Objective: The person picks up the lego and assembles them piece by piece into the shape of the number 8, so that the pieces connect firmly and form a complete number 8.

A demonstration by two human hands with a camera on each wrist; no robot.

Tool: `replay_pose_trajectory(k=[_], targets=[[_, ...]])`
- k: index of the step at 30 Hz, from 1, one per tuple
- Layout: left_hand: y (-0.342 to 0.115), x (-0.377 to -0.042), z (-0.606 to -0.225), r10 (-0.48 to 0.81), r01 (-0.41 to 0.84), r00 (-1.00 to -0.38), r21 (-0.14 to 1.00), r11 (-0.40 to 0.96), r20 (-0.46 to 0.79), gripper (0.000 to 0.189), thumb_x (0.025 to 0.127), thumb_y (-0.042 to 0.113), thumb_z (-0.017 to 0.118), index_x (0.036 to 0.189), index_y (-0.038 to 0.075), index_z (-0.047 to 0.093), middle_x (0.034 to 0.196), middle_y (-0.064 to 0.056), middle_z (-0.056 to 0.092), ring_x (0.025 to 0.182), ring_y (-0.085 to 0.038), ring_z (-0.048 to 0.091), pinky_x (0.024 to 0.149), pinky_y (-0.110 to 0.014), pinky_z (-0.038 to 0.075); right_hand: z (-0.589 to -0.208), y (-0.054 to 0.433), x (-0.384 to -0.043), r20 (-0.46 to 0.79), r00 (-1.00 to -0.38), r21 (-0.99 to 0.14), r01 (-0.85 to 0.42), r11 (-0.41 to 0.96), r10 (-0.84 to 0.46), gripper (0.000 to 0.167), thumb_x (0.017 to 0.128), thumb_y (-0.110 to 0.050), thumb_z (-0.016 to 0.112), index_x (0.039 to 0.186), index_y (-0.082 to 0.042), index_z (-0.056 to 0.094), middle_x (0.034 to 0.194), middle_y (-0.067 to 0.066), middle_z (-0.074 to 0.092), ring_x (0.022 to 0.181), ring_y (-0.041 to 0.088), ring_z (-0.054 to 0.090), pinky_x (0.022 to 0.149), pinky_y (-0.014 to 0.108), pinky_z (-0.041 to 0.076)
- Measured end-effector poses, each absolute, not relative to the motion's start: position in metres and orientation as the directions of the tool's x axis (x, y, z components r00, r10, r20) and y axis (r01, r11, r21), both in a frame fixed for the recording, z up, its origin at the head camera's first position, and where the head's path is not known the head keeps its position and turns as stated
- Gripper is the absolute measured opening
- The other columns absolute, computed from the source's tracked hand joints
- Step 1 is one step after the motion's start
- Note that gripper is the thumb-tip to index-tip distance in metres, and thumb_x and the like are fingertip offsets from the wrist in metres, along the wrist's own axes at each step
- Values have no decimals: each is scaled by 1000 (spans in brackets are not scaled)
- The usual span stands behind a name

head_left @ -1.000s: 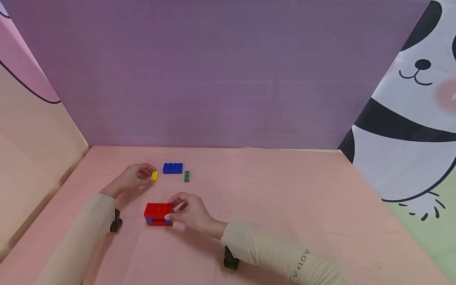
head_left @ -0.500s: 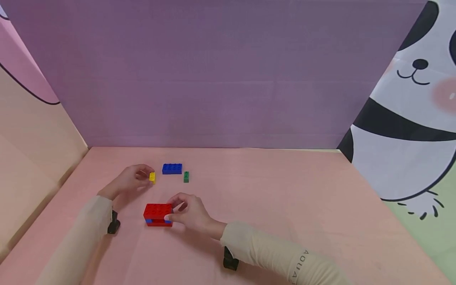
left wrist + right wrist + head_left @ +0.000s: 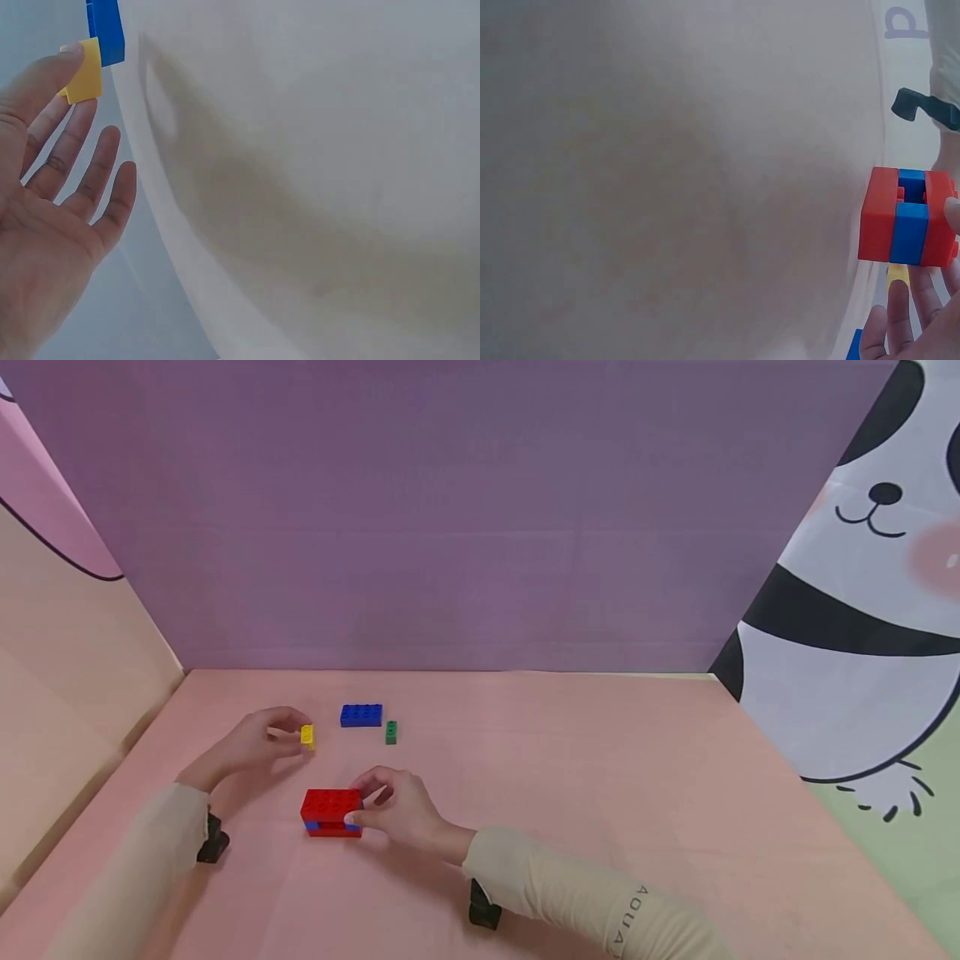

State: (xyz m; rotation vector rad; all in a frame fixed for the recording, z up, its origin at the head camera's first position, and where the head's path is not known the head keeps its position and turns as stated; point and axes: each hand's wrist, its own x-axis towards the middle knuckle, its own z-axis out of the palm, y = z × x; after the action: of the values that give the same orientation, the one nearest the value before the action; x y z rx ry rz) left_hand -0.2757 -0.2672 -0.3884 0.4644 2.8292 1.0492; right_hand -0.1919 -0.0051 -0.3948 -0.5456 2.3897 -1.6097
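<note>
My left hand (image 3: 251,745) pinches a small yellow brick (image 3: 307,737) between thumb and fingers, over the left part of the table. In the left wrist view the thumb presses on one face of the yellow brick (image 3: 84,71), and the last two fingers are spread free. My right hand (image 3: 405,807) grips the right end of a brick stack (image 3: 330,806), thumb at the front and fingers behind. The stack has a red brick on top, red at the bottom and blue pieces between them. A gap shows between the blue pieces in the right wrist view (image 3: 910,217).
A blue brick (image 3: 362,716) lies beyond the hands on the pink table (image 3: 600,793), with a small green brick (image 3: 392,732) just right of it. A purple backdrop (image 3: 450,527) rises behind the table. A panda print (image 3: 847,710) covers the right wall.
My left hand has drawn left and slightly nearer with the yellow brick, away from the blue brick. The right hand and the stack stay nearly in place.
</note>
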Motion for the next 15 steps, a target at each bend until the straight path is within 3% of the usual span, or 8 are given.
replay_pose_trajectory(k=[15], targets=[[-270,-253,-378,371,332,-926,611,719,67,35,77,25,73,107,13,59,108,-7,61,103,-29,55,84,-45,50,-393,-5,-191,37,-912,-922,-189,337,-409,28,76,-14,73,101,-17,62,99,-3,63,82,11,56,64,16,49]])
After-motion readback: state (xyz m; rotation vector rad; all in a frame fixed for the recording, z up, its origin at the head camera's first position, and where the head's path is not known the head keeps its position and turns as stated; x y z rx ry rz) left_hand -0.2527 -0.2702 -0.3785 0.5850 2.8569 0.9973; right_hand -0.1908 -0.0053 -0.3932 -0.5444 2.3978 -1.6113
